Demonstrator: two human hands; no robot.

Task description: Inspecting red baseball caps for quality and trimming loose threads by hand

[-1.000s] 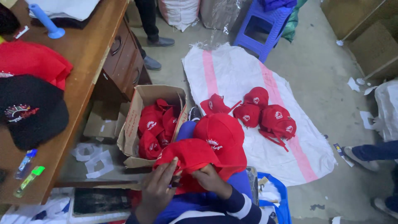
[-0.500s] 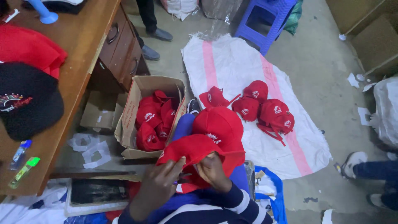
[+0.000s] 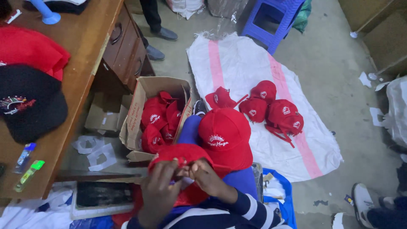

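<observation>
Both my hands work on a red cap [image 3: 180,153] held over my lap. My left hand [image 3: 159,191] grips its near edge from the left, and my right hand [image 3: 207,176] pinches the same edge from the right, fingertips meeting at the middle. A second red cap [image 3: 224,135] with a white emblem rests on my blue-clad knee just beyond. To the left of my knee stands an open cardboard box [image 3: 136,113] filled with several red caps [image 3: 159,121]. Further out, several more red caps [image 3: 265,106] lie on a white sack [image 3: 237,63] spread on the floor.
A wooden desk [image 3: 80,46] runs along the left, carrying a black cap [image 3: 29,106], red cloth [image 3: 29,51] and two small markers [image 3: 25,165]. A blue plastic stool [image 3: 271,21] stands beyond the sack. Another person's shoes [image 3: 159,42] show by the desk, and a foot [image 3: 364,199] at lower right.
My hands have drawn closer together on the red cap's near edge. The view has tilted down and nearer; the caps, box and sack stay where they were.
</observation>
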